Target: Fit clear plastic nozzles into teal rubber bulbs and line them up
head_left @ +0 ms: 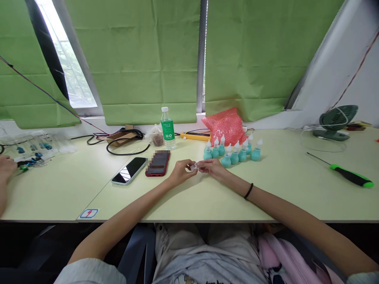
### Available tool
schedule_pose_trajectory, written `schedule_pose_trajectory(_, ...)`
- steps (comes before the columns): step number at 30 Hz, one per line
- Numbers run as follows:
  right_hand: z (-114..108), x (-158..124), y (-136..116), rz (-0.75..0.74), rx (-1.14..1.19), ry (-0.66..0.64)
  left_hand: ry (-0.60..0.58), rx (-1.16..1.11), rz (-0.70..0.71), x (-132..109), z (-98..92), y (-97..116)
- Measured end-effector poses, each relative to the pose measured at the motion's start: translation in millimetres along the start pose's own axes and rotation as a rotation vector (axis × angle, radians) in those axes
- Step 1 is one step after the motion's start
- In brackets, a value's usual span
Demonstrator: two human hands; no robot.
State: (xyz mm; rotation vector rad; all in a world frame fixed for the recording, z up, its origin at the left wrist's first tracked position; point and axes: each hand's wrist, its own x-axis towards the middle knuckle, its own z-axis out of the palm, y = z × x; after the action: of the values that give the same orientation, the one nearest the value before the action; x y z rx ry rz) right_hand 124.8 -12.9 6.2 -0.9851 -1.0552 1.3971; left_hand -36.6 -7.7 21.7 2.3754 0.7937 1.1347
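Observation:
My left hand (177, 173) is closed in a pinch on a small clear plastic piece (193, 167), held just above the table. My right hand (213, 167) meets it from the other side, its fingertips pinched on the clear plastic too. Whether this is one piece or two joined parts I cannot make out. Just behind my right hand stand several small teal squeeze bulbs (226, 160) with clear pointed tips, upright in loose rows.
Left of my hands lie a red-cased phone (158, 163) and a pale-cased phone (129, 171). Behind are a water bottle (168, 130) and a pink bubble-wrap bag (226, 126). A screwdriver (352, 175) and green fan (336, 122) are at right. Another person's hand (6, 166) shows far left.

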Motion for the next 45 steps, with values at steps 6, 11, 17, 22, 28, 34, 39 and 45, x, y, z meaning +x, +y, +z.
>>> schedule_pose_trajectory(6, -0.2, 0.7, -0.1, -0.056, -0.003, -0.068, 0.034, -0.103, -0.073, 0.7, 3.1, -4.2)
schedule_pose_trajectory(11, -0.8, 0.5, -1.2, -0.091, -0.046, -0.061, -0.01, -0.17, -0.124, 1.7, 1.2, -3.6)
schedule_pose_trajectory(17, 0.8, -2.2, -4.3, -0.154, -0.114, -0.054, -0.021, -0.19, -0.13, 1.7, 1.0, -3.3)
schedule_pose_trajectory(22, 3.1, -6.0, -11.5, -0.208, -0.209, -0.061, 0.032, -0.264, -0.213, 2.2, 4.3, -3.0)
schedule_pose_trajectory(28, 11.2, -11.3, -13.8, -0.194, -0.274, -0.057, 0.065, -0.332, -0.277, 6.9, 3.4, -8.2)
schedule_pose_trajectory(34, 14.6, -9.5, -5.8, -0.148, -0.251, -0.085, -0.017, -0.295, -0.194, 2.2, 3.2, -7.2)
schedule_pose_trajectory(39, 10.4, -10.4, 1.5, -0.157, -0.251, 0.016, -0.034, -0.502, -0.313, 20.6, -6.8, -14.5)
schedule_pose_trajectory(45, 6.0, -21.0, 1.0, -0.087, -0.215, 0.042, -0.117, -0.29, -0.373, 89.6, -3.1, -42.8)
